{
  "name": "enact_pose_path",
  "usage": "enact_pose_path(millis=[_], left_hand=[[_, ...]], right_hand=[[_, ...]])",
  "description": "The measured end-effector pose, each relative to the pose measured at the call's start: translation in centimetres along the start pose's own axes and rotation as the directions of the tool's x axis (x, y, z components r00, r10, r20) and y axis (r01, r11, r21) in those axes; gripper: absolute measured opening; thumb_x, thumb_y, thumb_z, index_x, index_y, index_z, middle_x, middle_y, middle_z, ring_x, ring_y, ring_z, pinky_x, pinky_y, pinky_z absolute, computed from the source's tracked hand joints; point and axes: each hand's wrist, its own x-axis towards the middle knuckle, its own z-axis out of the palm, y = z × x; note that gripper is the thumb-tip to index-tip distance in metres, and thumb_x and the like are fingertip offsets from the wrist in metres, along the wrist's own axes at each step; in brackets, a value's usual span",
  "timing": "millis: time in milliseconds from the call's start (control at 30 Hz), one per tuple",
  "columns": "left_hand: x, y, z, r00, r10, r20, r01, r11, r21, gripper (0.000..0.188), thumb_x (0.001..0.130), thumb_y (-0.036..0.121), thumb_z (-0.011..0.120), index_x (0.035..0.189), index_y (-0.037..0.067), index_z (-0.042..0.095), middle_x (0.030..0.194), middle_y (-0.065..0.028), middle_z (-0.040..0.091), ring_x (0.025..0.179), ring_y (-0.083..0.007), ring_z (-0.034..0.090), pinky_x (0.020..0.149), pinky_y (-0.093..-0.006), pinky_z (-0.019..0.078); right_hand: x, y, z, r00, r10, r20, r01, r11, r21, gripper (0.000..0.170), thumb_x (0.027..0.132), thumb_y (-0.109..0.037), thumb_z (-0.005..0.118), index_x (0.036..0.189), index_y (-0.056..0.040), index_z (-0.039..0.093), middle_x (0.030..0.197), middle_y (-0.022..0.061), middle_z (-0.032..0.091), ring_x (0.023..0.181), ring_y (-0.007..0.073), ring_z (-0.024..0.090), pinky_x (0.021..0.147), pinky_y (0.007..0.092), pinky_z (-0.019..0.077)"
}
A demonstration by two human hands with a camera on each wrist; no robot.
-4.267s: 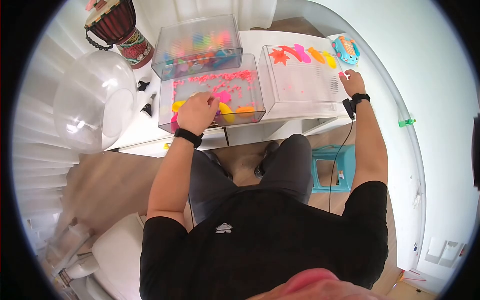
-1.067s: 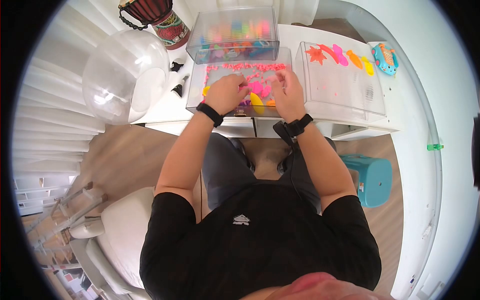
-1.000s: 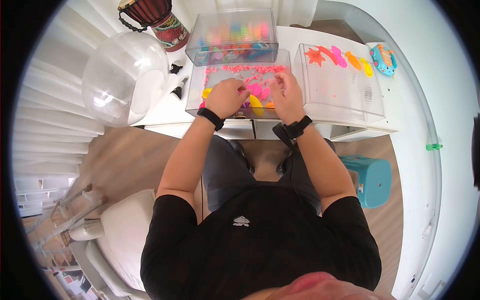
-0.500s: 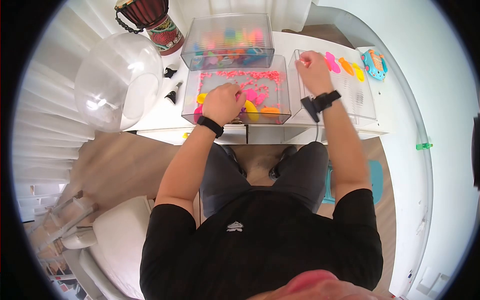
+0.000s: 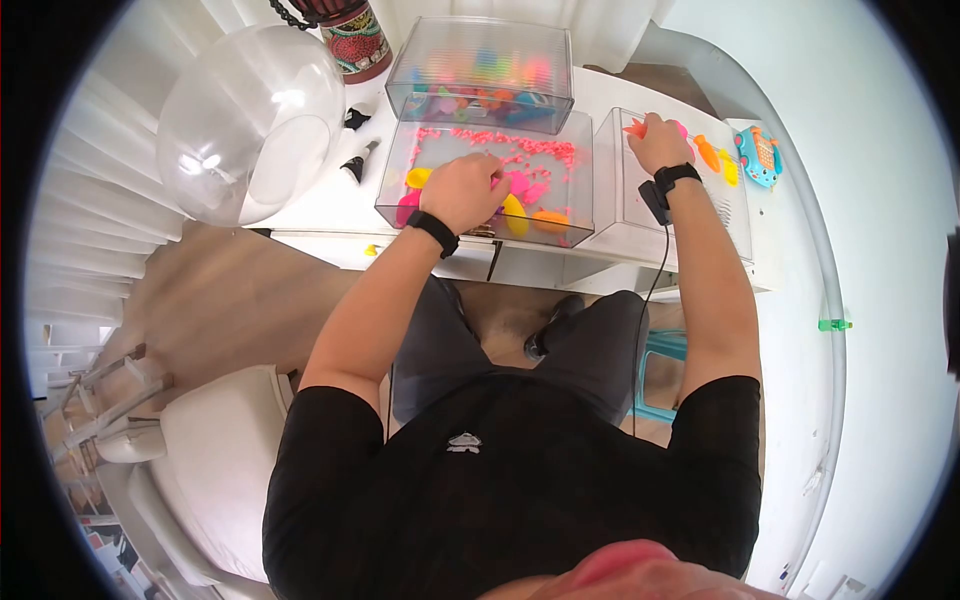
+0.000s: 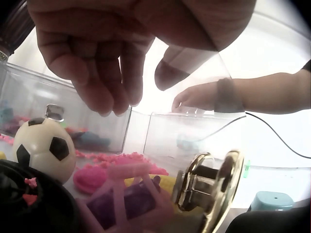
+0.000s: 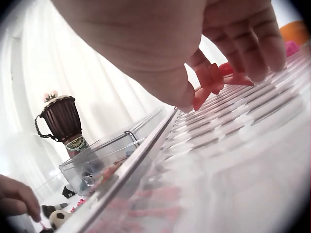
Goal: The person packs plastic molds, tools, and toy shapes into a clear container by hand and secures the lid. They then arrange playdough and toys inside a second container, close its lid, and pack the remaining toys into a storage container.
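Observation:
My left hand [image 5: 462,195] hovers over the front of a clear bin [image 5: 575,235] holding pink crumbs [image 5: 540,148] and moulded toys. In the left wrist view its fingers hang loosely curled around nothing, above a soccer-patterned ball [image 6: 46,150], a pink lattice piece [image 6: 129,171] and a shiny gold metal piece [image 6: 228,179]. At the far left corner of a clear ridged box [image 5: 618,190], my right hand [image 5: 660,148] pinches a red star-shaped toy [image 7: 211,80] between thumb and fingers, low over the ridges. Orange [image 5: 707,152] and yellow toys [image 5: 729,168] lie beside it.
Behind the crumb bin stands another clear bin [image 5: 480,50] full of colourful pieces. A clear dome [image 5: 250,130] and a drum [image 5: 355,45] are at the left. A toy telephone [image 5: 760,155] sits at the right end, and a cable [image 5: 655,290] hangs from my right wrist.
My right hand has moved from over the crumb bin to the ridged box and now grips the red star-shaped toy there. The left hand stays over the bin's front.

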Motion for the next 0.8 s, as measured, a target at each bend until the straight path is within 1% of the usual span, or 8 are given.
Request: enact_pose_path(millis=[233, 333, 400, 433, 500, 633, 700, 800], left_hand=[[0.0, -0.1, 0.0, 1.000, -0.016, 0.016, 0.016, 1.000, 0.009, 0.023, 0.093, 0.031, 0.069, 0.091, 0.008, 0.074, 0.090, -0.0096, 0.074, 0.082, -0.0328, 0.072, 0.072, -0.0450, 0.0578], [0.0, 0.0, -0.1, 1.000, -0.010, 0.002, 0.010, 1.000, 0.005, 0.023, 0.093, 0.031, 0.070, 0.091, 0.008, 0.074, 0.090, -0.0095, 0.074, 0.082, -0.0328, 0.072, 0.073, -0.0450, 0.0580], [0.0, 0.1, -0.3, 0.998, -0.035, 0.056, 0.036, 0.999, -0.013, 0.027, 0.093, 0.034, 0.068, 0.092, 0.008, 0.074, 0.093, -0.0117, 0.075, 0.086, -0.0342, 0.073, 0.077, -0.0477, 0.0583], [0.0, 0.0, -0.3, 0.998, -0.039, 0.056, 0.040, 0.999, -0.015, 0.027, 0.093, 0.034, 0.068, 0.092, 0.008, 0.074, 0.093, -0.0117, 0.075, 0.086, -0.0342, 0.073, 0.077, -0.0477, 0.0583], [0.0, -0.2, -0.1, 1.000, -0.013, 0.028, 0.013, 1.000, -0.021, 0.027, 0.093, 0.034, 0.068, 0.098, 0.008, 0.074, 0.097, -0.0114, 0.075, 0.088, -0.0343, 0.073, 0.078, -0.0476, 0.0584], [-0.1, 0.0, -0.2, 0.999, -0.024, 0.039, 0.025, 0.999, -0.036, 0.028, 0.093, 0.033, 0.069, 0.102, 0.008, 0.074, 0.101, -0.0115, 0.075, 0.089, -0.0343, 0.073, 0.078, -0.0469, 0.0586], [-0.2, -0.1, -0.1, 1.000, -0.001, -0.028, -0.001, 0.998, -0.056, 0.021, 0.092, 0.027, 0.072, 0.100, 0.008, 0.073, 0.096, -0.0108, 0.074, 0.086, -0.0330, 0.072, 0.075, -0.0444, 0.0576], [-0.1, -0.2, -0.1, 1.000, -0.011, -0.017, 0.009, 0.997, -0.080, 0.020, 0.093, 0.024, 0.072, 0.102, 0.007, 0.073, 0.098, -0.0111, 0.074, 0.086, -0.0330, 0.072, 0.075, -0.0439, 0.0572]], right_hand=[[0.9, 1.4, 0.3, 0.993, -0.103, 0.064, 0.100, 0.994, 0.050, 0.050, 0.089, -0.043, 0.071, 0.124, -0.0074, 0.065, 0.118, 0.0214, 0.070, 0.111, 0.0381, 0.070, 0.091, 0.0509, 0.0574], [-0.6, 0.3, -0.5, 0.990, -0.107, -0.095, 0.119, 0.984, 0.130, 0.054, 0.087, -0.045, 0.074, 0.124, -0.0069, 0.065, 0.113, 0.0212, 0.071, 0.109, 0.0380, 0.070, 0.089, 0.0494, 0.0573], [-2.6, -1.8, -1.3, 0.962, -0.205, -0.179, 0.259, 0.893, 0.368, 0.055, 0.085, -0.042, 0.078, 0.124, -0.0061, 0.065, 0.109, 0.0198, 0.071, 0.103, 0.0375, 0.070, 0.088, 0.0477, 0.0572], [-3.9, -3.0, -1.7, 0.962, -0.208, -0.176, 0.261, 0.893, 0.366, 0.055, 0.085, -0.042, 0.078, 0.124, -0.0061, 0.065, 0.109, 0.0198, 0.071, 0.103, 0.0375, 0.070, 0.088, 0.0477, 0.0572], [-6.9, -5.8, -2.2, 0.946, -0.302, -0.121, 0.309, 0.719, 0.623, 0.053, 0.084, -0.035, 0.082, 0.124, -0.0040, 0.065, 0.110, 0.0193, 0.068, 0.098, 0.0373, 0.068, 0.088, 0.0463, 0.0569], [-10.6, -9.3, 1.7, 0.891, -0.355, -0.284, 0.449, 0.589, 0.672, 0.043, 0.086, -0.023, 0.082, 0.121, -0.0037, 0.065, 0.107, 0.0149, 0.068, 0.086, 0.0269, 0.068, 0.076, 0.0354, 0.0566], [-11.8, -10.3, 3.1, 0.880, -0.377, -0.289, 0.468, 0.585, 0.662, 0.056, 0.084, -0.028, 0.083, 0.128, -0.0022, 0.061, 0.120, 0.0208, 0.061, 0.105, 0.0378, 0.065, 0.089, 0.0444, 0.0565], [-13.0, -11.2, 4.2, 0.870, -0.345, -0.352, 0.492, 0.643, 0.587, 0.056, 0.083, -0.028, 0.083, 0.129, -0.0051, 0.060, 0.123, 0.0206, 0.059, 0.109, 0.0407, 0.064, 0.090, 0.0468, 0.0565]])
